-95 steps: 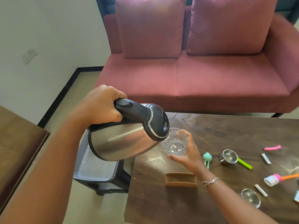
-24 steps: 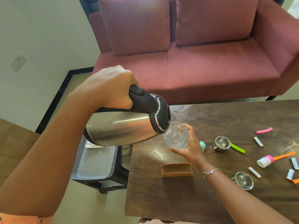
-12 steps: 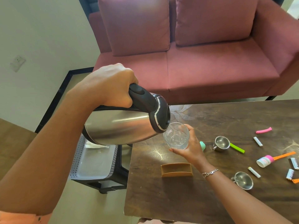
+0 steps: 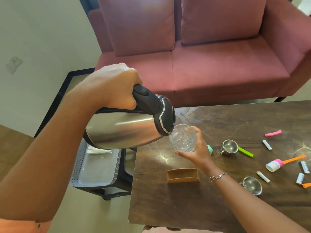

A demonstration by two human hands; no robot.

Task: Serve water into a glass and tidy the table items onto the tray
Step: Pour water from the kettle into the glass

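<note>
My left hand [image 4: 114, 86] grips the black handle of a steel kettle [image 4: 124, 130], which is tipped with its spout over a clear glass [image 4: 182, 137]. Water lies in the glass. My right hand [image 4: 198, 152] holds the glass from the right, tilted, just above the dark wooden table [image 4: 193, 207]. A grey perforated tray [image 4: 97, 167] sits on a low black stand left of the table. Loose on the table lie a brown holder [image 4: 183, 175], two steel measuring cups [image 4: 229, 147] [image 4: 252, 185], a pink strip [image 4: 273, 133], a white-and-pink scoop [image 4: 276, 164] and small sachets [image 4: 267, 144].
A maroon sofa [image 4: 210, 69] stands behind the table. A second wooden surface [image 4: 11, 148] shows at the far left. A teal item [image 4: 210, 149] peeks out behind my right hand. More sachets [image 4: 305, 167] lie near the table's right edge.
The kettle has tipped further toward level over the glass, and the water in the glass has risen. Both hands have kept their grips, almost still over the last second.
</note>
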